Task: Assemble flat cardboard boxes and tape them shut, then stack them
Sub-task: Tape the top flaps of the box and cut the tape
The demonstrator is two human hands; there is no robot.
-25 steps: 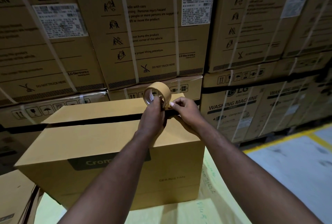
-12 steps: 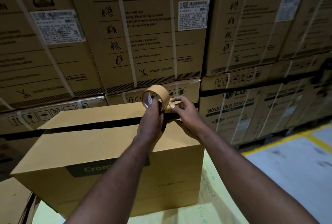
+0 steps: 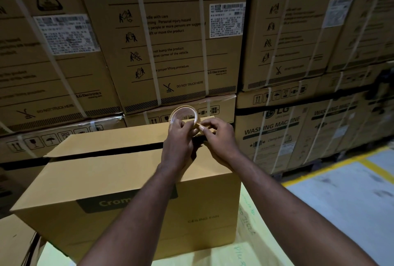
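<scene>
Head view: tan cardboard box [image 3: 106, 180], seam gaping (untaped). Left hand [image 3: 178, 146] gripping brown tape roll [image 3: 185, 108], right hand [image 3: 219, 137] pinching its end. Strapped cartons [image 3: 181, 41] behind.

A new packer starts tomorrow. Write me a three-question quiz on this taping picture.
1. True or false: the top seam of the box is already taped.
2. Which hand holds the tape roll? A) left hand B) right hand C) neither
3. Short answer: what do the right hand's fingers pinch?
Key: 1 false, the seam gapes open. 2 A. 3 the loose tape end at the roll.
</scene>
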